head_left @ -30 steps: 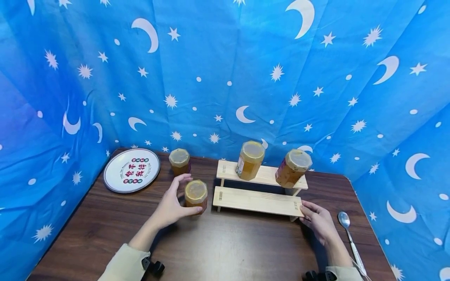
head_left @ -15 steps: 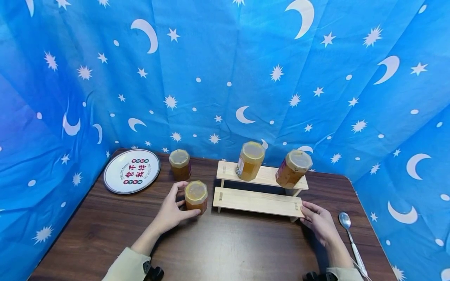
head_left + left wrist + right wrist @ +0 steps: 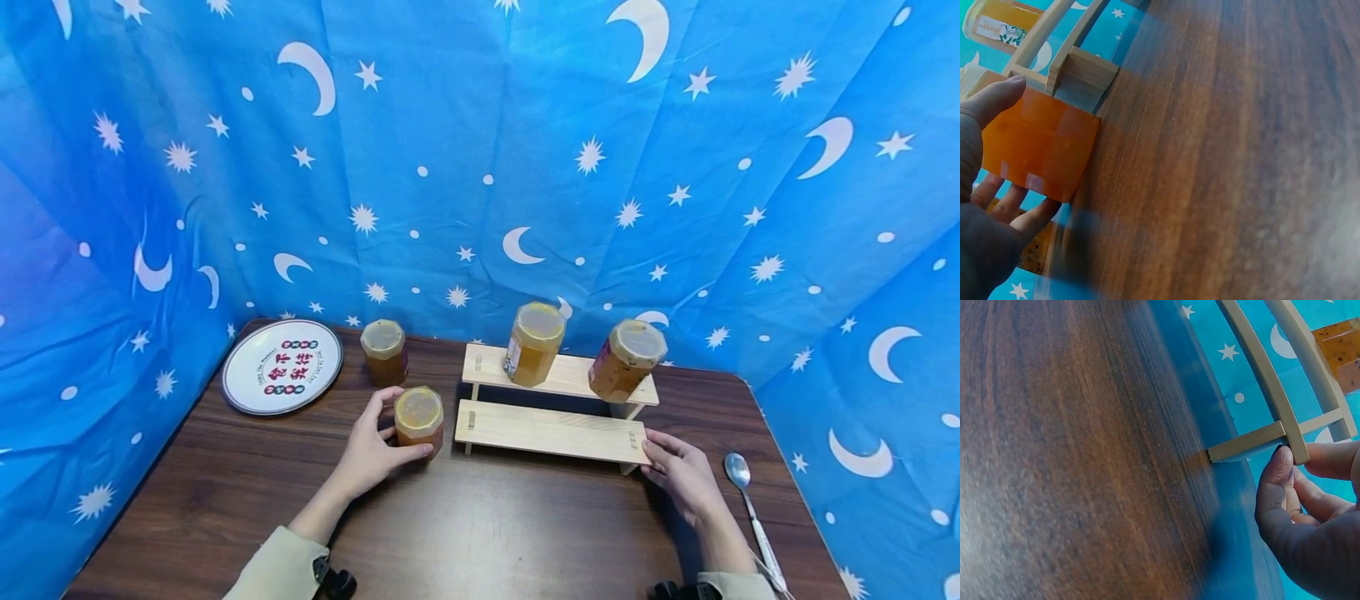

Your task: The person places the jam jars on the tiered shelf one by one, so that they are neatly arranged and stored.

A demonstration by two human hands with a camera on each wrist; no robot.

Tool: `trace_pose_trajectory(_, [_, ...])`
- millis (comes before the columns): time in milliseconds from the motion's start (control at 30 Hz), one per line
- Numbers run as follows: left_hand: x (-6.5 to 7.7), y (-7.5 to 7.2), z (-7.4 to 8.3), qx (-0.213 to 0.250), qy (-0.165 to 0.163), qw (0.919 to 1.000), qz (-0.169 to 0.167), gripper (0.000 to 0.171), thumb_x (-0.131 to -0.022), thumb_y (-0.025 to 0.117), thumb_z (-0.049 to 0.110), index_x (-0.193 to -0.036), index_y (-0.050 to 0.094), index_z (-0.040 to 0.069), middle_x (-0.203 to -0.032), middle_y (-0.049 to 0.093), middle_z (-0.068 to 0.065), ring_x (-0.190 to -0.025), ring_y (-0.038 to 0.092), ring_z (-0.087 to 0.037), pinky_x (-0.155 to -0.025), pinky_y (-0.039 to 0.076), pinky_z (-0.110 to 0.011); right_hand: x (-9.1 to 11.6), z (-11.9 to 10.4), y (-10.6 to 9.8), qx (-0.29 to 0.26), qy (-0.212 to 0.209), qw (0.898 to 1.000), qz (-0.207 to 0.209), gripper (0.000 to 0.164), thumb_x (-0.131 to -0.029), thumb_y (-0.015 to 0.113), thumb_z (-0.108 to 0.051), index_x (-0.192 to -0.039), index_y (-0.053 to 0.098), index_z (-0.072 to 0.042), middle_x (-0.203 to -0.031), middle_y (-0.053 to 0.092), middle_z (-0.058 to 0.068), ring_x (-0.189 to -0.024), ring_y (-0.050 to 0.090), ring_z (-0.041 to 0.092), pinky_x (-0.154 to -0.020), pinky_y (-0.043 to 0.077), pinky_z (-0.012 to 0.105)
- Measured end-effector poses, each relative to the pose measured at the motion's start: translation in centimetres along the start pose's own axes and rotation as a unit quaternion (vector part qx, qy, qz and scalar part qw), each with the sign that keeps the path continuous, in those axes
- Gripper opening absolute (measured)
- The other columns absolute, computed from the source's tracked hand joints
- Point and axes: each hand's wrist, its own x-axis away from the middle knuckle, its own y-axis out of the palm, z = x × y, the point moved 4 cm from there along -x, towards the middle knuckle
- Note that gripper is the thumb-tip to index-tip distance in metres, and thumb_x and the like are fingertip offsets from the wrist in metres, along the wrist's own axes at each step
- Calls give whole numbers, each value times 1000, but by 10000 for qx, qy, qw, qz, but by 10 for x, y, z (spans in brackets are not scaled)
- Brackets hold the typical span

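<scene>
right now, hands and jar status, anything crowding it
Left fingers around front jar. Right fingers pinching lower shelf at its right end. Another jar close behind.

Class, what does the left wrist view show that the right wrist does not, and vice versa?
Only left wrist: the left hand holding an orange jar, plus the labelled upper-tier jar.
Only right wrist: the right hand pinching one end of the wooden rack, plus the speckled upper-tier jar.
Both: the rack, the table and starry cloth.
</scene>
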Motion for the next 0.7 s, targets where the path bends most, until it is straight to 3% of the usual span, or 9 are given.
trace_pose_trajectory(467, [5, 4, 7, -253, 221, 9991, 243, 88, -68, 101, 25, -140, 49, 22, -138, 53, -1, -126, 52, -29, -88, 59, -52, -1, 2, 0, 63, -12, 10000, 14, 57, -108, 58, -12, -153, 34, 12, -109, 63, -1, -89, 64, 5, -82, 58, 25])
trace_pose_trajectory(700, [8, 3, 23, -312, 398, 9983, 305, 88, -67, 101, 27, -138, 50, 25, -136, 54, 0, -125, 52, -28, -84, 60, -51, 0, 1, 1, 27, 13, 10000, 6, 57, -108, 58, -12, -153, 34, 12, -108, 62, -1, -89, 64, 5, -82, 58, 25])
